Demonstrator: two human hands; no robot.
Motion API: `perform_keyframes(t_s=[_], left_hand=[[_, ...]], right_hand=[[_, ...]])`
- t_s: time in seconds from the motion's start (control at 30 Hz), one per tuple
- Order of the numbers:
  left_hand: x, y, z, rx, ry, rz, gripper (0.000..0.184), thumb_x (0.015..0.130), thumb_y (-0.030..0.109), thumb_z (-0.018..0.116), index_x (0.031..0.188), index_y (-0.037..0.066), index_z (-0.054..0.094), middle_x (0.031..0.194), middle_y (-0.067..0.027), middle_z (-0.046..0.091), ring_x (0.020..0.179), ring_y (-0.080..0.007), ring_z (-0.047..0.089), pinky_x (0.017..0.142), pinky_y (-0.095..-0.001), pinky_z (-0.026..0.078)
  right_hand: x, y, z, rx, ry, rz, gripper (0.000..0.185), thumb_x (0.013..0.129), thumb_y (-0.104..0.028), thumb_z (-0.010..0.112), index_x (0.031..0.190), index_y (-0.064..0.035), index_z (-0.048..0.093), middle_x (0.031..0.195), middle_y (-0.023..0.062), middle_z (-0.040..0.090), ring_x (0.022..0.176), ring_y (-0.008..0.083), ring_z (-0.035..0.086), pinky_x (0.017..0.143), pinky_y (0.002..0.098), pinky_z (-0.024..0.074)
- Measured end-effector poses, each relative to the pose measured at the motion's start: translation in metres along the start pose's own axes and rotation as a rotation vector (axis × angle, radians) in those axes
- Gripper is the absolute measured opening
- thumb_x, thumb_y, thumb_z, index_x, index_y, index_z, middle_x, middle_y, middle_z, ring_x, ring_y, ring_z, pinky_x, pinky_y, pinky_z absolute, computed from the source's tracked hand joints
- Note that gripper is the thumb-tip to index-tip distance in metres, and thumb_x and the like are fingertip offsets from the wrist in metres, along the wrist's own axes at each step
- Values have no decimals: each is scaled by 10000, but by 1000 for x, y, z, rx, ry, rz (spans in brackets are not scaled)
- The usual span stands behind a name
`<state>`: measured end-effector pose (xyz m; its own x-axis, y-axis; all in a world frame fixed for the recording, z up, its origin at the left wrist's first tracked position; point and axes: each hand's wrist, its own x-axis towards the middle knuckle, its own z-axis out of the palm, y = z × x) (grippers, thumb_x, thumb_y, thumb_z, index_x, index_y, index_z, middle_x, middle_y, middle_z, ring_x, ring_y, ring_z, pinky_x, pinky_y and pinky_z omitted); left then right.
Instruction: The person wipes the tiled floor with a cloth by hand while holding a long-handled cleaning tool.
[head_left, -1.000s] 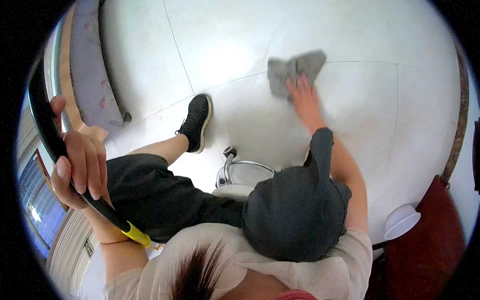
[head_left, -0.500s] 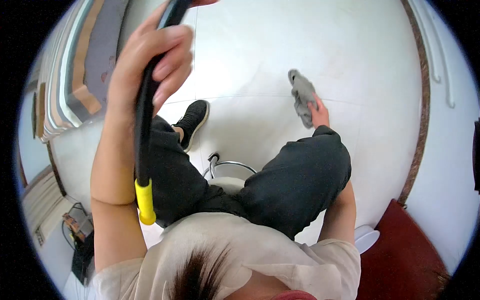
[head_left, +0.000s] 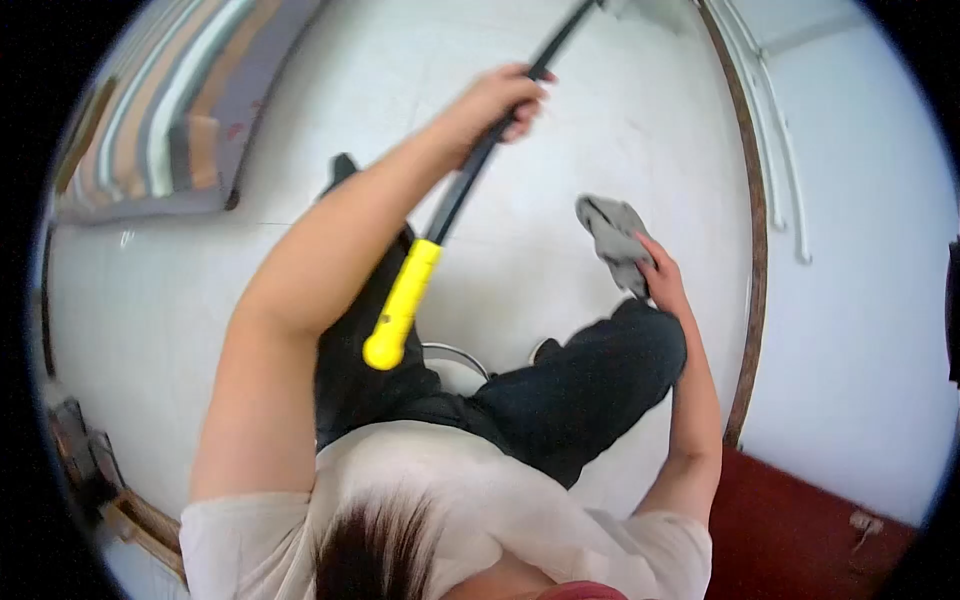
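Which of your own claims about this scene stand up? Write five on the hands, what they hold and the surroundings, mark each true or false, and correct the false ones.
1. The left hand grips a black pole. True.
2. The right hand holds a grey cloth. True.
3. Both hands are on the cloth. False: only the right hand is.
4. The pole is black to both ends. False: its near end is a yellow grip.
5. Striped fabric shows on the view's left side. True.
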<state>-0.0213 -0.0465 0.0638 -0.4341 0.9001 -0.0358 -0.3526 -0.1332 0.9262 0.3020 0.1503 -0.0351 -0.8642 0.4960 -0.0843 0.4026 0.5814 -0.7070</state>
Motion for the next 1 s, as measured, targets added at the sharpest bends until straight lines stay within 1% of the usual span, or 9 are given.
perform_keyframes(t_s=[0.1,0.17,0.23,0.37,0.4,0.5,0.6,0.9,1.0], left_hand=[[2,-12,-10,-130,-30,-31,232,797,97,538,1011,17,497,571,-6,441,393,-91,409,357,-224,330],[-1,-20,-7,-131,-37,-45,296,806,94,512,1091,22,483,567,6,416,398,-77,404,347,-209,297],[-10,-24,-6,-168,-70,-59,227,794,80,525,1007,19,475,582,-26,448,387,-96,403,353,-226,330],[-21,-36,-10,-104,-96,-111,296,805,94,505,1091,26,472,582,-5,422,402,-84,409,353,-218,315],[-26,-30,-6,-107,-88,-109,300,804,94,504,1095,25,469,585,-4,421,402,-82,407,354,-217,311],[-40,-2,8,-95,-78,-97,316,800,91,499,1106,20,462,595,1,420,403,-77,402,357,-218,298],[-41,29,18,-42,-106,-65,343,794,84,495,1129,17,459,583,6,418,396,-79,393,356,-221,272],[14,-5,-5,174,25,-128,391,791,77,505,1173,4,460,469,11,380,324,-92,383,321,-219,300],[25,-1,-16,115,-13,-151,392,824,111,469,1197,-8,449,477,29,364,319,-79,387,305,-208,314]], right_hand=[[-7,-30,-12,-109,25,-63,520,759,82,511,1243,-109,505,1204,136,544,1142,245,505,963,309,377],[-2,-41,-13,-96,113,-84,506,770,88,488,1241,-98,506,1198,135,546,1142,246,505,966,309,373],[-2,-68,-15,-88,187,-44,496,778,86,479,1239,-94,506,1205,137,544,1144,249,504,966,309,373],[10,-56,38,-13,332,-8,460,804,46,491,1241,-96,507,1222,140,537,1154,257,498,970,319,370],[9,-59,47,-4,301,86,454,811,37,495,1243,-101,509,1219,139,542,1157,257,495,972,325,369],[11,-64,56,212,252,57,419,817,14,526,1224,-84,530,1190,151,565,1117,240,528,936,306,397],[16,-80,59,415,229,171,401,820,14,529,1215,-57,532,1181,161,569,1091,227,541,917,290,406],[65,-90,47,357,50,34,415,814,21,532,1215,-86,528,1161,129,571,1086,230,536,925,294,400],[77,-87,44,342,-20,27,416,810,6,541,1214,-90,527,1153,132,574,1067,241,546,912,301,410]])
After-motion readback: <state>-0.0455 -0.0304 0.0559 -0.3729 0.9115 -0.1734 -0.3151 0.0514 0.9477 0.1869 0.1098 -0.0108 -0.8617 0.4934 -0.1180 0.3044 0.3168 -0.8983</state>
